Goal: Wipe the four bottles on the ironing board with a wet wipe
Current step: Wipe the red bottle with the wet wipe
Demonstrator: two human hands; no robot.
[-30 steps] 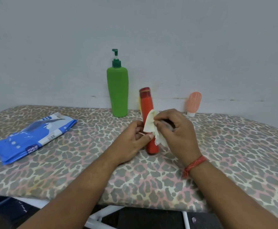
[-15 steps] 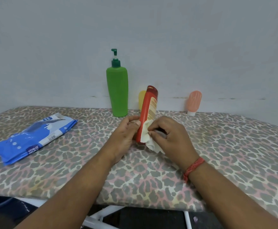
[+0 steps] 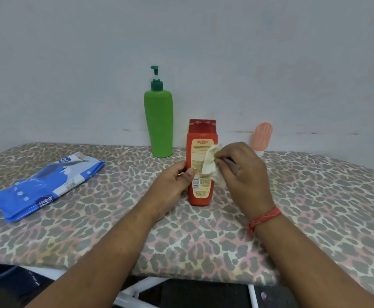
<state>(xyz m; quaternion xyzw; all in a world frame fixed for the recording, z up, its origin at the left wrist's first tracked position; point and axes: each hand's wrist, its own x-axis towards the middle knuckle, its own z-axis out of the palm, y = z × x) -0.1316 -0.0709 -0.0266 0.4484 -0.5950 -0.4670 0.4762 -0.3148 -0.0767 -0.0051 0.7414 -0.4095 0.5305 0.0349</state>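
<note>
Head view only, so here's what can be seen. A red plastic bottle with a dark red cap and a yellow printed label is stood upright on the leopard-print ironing board, around the middle, closer to the far edge than the near one. It's gripped at its lower left side by the left hand, thumb laid across the label's edge and fingers curled round the back. A crumpled pale-yellow wet wipe is pinched in the right hand and pressed against the right side of the label. A red thread band is worn on the right wrist.

A tall green plastic pump bottle is stood at the far edge by the wall, just left of the red one. A small peach-pink ribbed bottle is stood cap-down at the far edge, behind the right hand. A blue and white wipes packet is laid flat toward the left end of the board. The fourth bottle can't be made out.
</note>
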